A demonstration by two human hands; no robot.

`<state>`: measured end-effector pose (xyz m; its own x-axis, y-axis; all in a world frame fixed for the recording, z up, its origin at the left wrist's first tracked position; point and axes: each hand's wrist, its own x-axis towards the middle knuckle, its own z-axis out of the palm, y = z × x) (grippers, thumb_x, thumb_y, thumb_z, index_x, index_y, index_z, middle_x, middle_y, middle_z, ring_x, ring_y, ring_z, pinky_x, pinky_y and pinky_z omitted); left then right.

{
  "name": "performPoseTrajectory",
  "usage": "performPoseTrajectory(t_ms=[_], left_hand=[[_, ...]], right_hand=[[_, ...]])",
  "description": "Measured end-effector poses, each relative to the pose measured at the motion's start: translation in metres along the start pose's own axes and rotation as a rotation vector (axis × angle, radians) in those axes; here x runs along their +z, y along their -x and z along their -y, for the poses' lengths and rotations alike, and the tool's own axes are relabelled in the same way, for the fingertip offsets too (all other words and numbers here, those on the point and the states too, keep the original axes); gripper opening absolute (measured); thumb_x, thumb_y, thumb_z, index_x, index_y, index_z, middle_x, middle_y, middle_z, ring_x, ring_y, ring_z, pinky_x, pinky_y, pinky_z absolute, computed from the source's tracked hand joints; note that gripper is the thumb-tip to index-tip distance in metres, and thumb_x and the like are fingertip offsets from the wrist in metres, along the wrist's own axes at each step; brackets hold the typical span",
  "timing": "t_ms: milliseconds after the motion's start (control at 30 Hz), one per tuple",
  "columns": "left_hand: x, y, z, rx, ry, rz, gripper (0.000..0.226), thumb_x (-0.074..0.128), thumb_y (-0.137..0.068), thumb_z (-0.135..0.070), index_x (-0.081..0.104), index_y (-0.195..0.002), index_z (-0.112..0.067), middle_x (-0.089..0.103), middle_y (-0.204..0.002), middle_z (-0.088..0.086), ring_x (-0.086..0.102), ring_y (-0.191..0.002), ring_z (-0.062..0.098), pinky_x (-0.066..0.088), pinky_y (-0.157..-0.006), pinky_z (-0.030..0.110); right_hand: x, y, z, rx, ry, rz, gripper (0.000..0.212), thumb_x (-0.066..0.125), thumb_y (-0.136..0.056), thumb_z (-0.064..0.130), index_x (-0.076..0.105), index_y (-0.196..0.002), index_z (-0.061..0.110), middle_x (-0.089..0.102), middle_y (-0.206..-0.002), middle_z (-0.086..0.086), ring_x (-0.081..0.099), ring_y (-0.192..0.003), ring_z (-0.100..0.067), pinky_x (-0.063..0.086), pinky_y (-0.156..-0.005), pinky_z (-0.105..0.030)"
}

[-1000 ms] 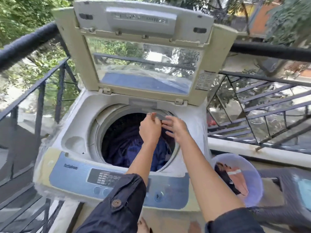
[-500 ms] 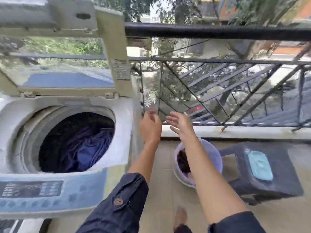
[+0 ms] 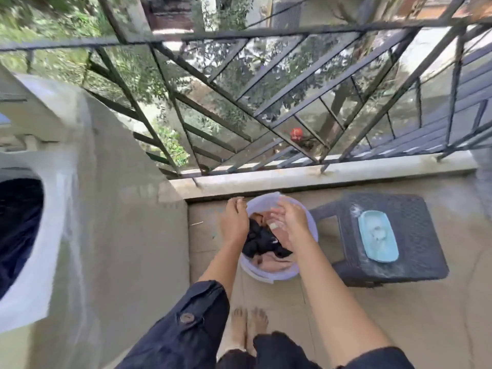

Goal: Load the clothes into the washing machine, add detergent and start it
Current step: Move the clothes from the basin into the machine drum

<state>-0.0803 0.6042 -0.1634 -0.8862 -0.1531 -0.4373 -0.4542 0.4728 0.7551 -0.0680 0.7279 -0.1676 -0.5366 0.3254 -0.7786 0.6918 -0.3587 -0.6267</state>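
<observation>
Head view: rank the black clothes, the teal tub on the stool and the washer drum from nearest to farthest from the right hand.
1. black clothes: in the basin, right beside the right hand.
2. teal tub: on the stool, off to the hand's right.
3. washer drum: far to the left.

A single wide-angle camera worn on the head looks steeply down and slightly forward, with the person's bare feet (image 3: 250,323) at the bottom edge. The round pale lilac plastic tub (image 3: 269,275) on the tiled floor sits near frame centre. The white top-loading washing machine (image 3: 61,209), close by, is cut off at the left edge. The black metal balcony railing (image 3: 292,30) crosses the top, and the dark woven plastic stool (image 3: 415,222) lies right of centre.
</observation>
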Motion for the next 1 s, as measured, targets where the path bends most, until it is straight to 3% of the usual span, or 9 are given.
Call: performPoseTrajectory(t_ms=[167,267,367,433,567,633,733,833,1000], left_hand=[[0.070,-0.061,0.062,-0.108,-0.050,0.021,0.039,0.028,-0.102,-0.027,0.055,-0.117,-0.003,0.058,-0.122,0.019,0.052,-0.115,0.036,0.038,-0.096,0.040],[0.111,-0.103,0.116,-0.092,-0.079,0.049,0.040,0.030,-0.100,-0.027,0.058,-0.105,0.001,0.061,-0.110,0.023,0.056,-0.103,0.038,0.045,-0.089,0.046],[0.150,-0.137,0.164,-0.038,-0.109,0.055,0.033,0.033,-0.098,-0.021,0.051,-0.073,-0.007,0.059,-0.087,0.025,0.056,-0.085,0.038,0.046,-0.076,0.046],[0.172,-0.154,0.191,-0.019,-0.124,0.072,0.037,0.034,-0.099,-0.019,0.039,-0.063,-0.015,0.048,-0.067,0.014,0.049,-0.069,0.029,0.036,-0.066,0.038],[0.214,-0.183,0.234,-0.037,-0.242,0.216,0.027,0.038,-0.098,-0.016,0.055,-0.117,-0.006,0.058,-0.117,0.014,0.052,-0.112,0.027,0.038,-0.092,0.031],[0.229,-0.195,0.254,-0.016,-0.398,0.304,0.054,0.043,-0.096,-0.015,0.025,-0.146,-0.005,0.034,-0.150,0.013,0.031,-0.138,0.029,0.026,-0.114,0.035],[0.242,-0.204,0.279,-0.093,-0.576,0.345,0.081,0.054,-0.091,-0.019,0.000,-0.151,-0.007,0.017,-0.157,0.014,0.018,-0.144,0.030,0.019,-0.117,0.037],[0.248,-0.206,0.291,-0.125,-0.620,0.338,0.077,0.060,-0.086,-0.019,0.016,-0.148,-0.005,0.036,-0.147,0.014,0.040,-0.132,0.030,0.036,-0.106,0.035],[0.232,-0.185,0.277,-0.039,-0.619,0.326,0.039,0.051,-0.093,-0.033,0.056,-0.120,-0.004,0.059,-0.125,0.013,0.049,-0.121,0.030,0.042,-0.095,0.035]], right_hand=[[-0.017,-0.108,-0.066,0.046,-0.015,-0.047,0.016,0.055,-0.088,0.026,0.064,-0.097,0.014,0.067,-0.082,-0.006,0.064,-0.079,-0.021,0.046,-0.083,-0.036],[-0.024,-0.180,-0.112,0.049,0.001,-0.033,0.048,0.067,-0.068,0.029,0.059,-0.110,0.007,0.071,-0.087,-0.006,0.067,-0.077,-0.017,0.048,-0.074,-0.034],[-0.023,-0.234,-0.148,0.076,0.022,-0.048,0.002,0.064,-0.080,0.012,0.063,-0.082,0.012,0.066,-0.070,0.002,0.060,-0.071,-0.015,0.048,-0.075,-0.031],[-0.019,-0.261,-0.168,0.071,0.023,-0.101,0.006,0.063,-0.082,0.008,0.066,-0.079,0.012,0.065,-0.068,0.000,0.061,-0.072,-0.020,0.044,-0.069,-0.029],[-0.016,-0.313,-0.216,0.144,0.090,-0.067,0.029,0.062,-0.084,0.016,0.065,-0.113,0.011,0.062,-0.098,-0.004,0.057,-0.094,-0.023,0.041,-0.068,-0.025],[-0.016,-0.332,-0.237,0.141,0.119,-0.073,0.048,0.068,-0.079,0.013,0.057,-0.125,0.012,0.061,-0.121,-0.004,0.056,-0.109,-0.023,0.047,-0.085,-0.027],[-0.012,-0.343,-0.249,0.075,0.300,-0.014,0.085,0.078,-0.070,0.017,0.035,-0.144,0.022,0.034,-0.150,-0.004,0.038,-0.135,-0.026,0.035,-0.111,-0.036],[-0.004,-0.335,-0.261,0.062,0.699,-0.135,0.081,0.078,-0.073,0.018,0.036,-0.141,0.031,0.009,-0.156,-0.006,0.028,-0.135,-0.035,0.036,-0.104,-0.036],[-0.007,-0.310,-0.270,-0.055,0.644,-0.400,0.039,0.073,-0.078,0.010,0.063,-0.116,0.015,0.030,-0.148,-0.004,0.055,-0.113,-0.030,0.044,-0.092,-0.032]])
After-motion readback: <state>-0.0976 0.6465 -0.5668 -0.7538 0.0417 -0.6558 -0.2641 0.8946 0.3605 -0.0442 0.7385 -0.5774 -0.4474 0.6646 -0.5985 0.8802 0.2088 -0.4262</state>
